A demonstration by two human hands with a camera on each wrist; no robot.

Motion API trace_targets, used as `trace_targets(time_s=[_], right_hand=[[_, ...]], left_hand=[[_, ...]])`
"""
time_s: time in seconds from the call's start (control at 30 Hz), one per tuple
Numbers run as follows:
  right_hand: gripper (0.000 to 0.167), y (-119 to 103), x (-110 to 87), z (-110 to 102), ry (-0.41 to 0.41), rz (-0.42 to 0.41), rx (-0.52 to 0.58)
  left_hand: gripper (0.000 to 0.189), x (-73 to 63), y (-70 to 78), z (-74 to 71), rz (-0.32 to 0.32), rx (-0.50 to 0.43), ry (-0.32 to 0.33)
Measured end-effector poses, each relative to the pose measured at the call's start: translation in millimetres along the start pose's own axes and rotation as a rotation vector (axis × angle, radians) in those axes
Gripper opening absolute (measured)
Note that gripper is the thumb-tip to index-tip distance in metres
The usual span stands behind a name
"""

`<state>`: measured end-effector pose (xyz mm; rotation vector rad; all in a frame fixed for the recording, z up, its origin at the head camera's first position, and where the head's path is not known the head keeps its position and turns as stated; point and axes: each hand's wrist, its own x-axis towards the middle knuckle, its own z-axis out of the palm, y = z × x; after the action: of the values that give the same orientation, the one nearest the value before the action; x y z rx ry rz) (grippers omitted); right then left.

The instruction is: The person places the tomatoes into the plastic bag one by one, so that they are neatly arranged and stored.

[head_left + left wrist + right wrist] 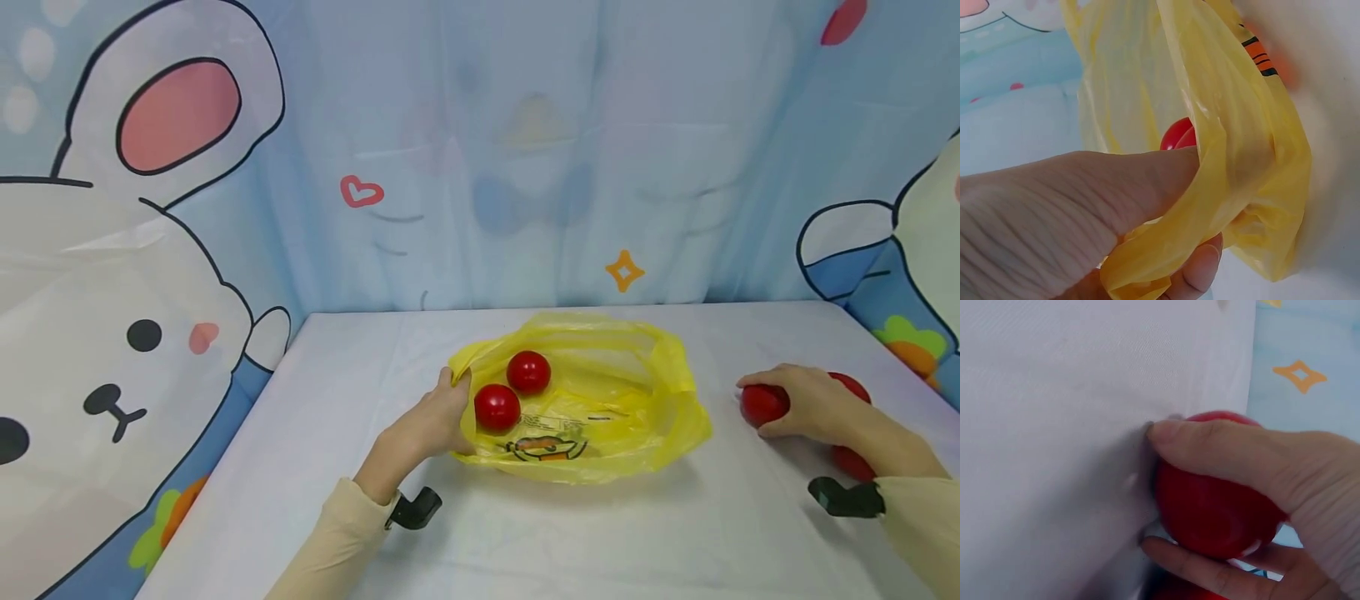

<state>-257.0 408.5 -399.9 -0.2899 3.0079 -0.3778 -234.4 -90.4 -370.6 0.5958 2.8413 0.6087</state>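
Note:
A yellow plastic bag (678, 375) lies on the white table with its mouth spread wide. Inside it, near its left side, are two glossy round red fruits, one farther back (528, 372) and one nearer (497, 408). My left hand (431, 421) pinches the bag's left rim; in the left wrist view the thumb is inside and fingers outside the yellow film (1241, 119). Right of the bag, my right hand (813, 404) grips another round red fruit (1216, 512) between thumb and fingers at the tabletop. Two more red fruits (852, 463) are partly hidden by that hand.
The white-covered table (555, 542) ends at a light blue cartoon curtain (525, 250) behind. A large printed bear (97, 333) covers the left side curtain. Dark camera mounts (416, 508) sit at both wrists.

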Motion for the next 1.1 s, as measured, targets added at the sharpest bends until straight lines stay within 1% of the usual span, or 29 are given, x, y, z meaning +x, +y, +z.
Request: trace_targets(time_s=[0.13,0.23,0.3,0.4,0.5,0.6,0.7,0.77,0.87,0.93,1.0,1.1], right_hand=[[0.087,0.2,-1.4,1.9,0.017,-0.009,0.000],[0.085,-3.9,-3.8,-0.4,0.026,-0.010,0.013],[0.083,-10.8,-4.8,-6.0,0.047,-0.016,0.026],[0.078,-27.9,-4.8,-21.2,0.112,-0.044,0.024],[0.076,-52.8,-4.2,-42.6,0.198,-0.087,0.003],[0.074,-84.3,-3.0,-66.1,0.270,-0.125,-0.006],[0.073,-118.8,2.2,-87.0,0.315,-0.188,0.024],[0.071,-142.2,5.8,-99.2,0.341,-0.251,0.053],[0.068,-178.0,10.5,-113.7,0.358,-0.334,0.079],[0.066,-200.0,13.8,-118.4,0.359,-0.396,0.095],[0.063,-219.5,17.7,-118.4,0.338,-0.459,0.116],[0.057,-242.4,24.5,-110.0,0.266,-0.540,0.152]], left_hand=[[0.106,1.0,0.2,1.3,-0.013,-0.003,-0.003],[0.106,1.1,0.8,2.5,-0.020,-0.009,-0.009],[0.106,0.9,1.3,2.7,-0.019,-0.012,-0.008],[0.106,0.3,1.8,2.3,-0.015,-0.015,-0.003],[0.106,-0.4,2.3,2.0,-0.015,-0.017,0.000],[0.106,-0.5,3.2,2.8,-0.015,-0.020,0.000],[0.106,-0.6,1.9,2.8,-0.011,-0.020,0.003],[0.106,-0.6,1.1,2.9,-0.006,-0.018,0.004],[0.106,-0.6,0.2,3.0,0.002,-0.013,0.005],[0.105,-0.1,0.3,2.8,0.008,-0.010,0.005],[0.105,1.1,0.7,2.4,0.012,-0.005,0.002],[0.105,2.5,2.1,1.1,0.017,0.013,-0.002]])
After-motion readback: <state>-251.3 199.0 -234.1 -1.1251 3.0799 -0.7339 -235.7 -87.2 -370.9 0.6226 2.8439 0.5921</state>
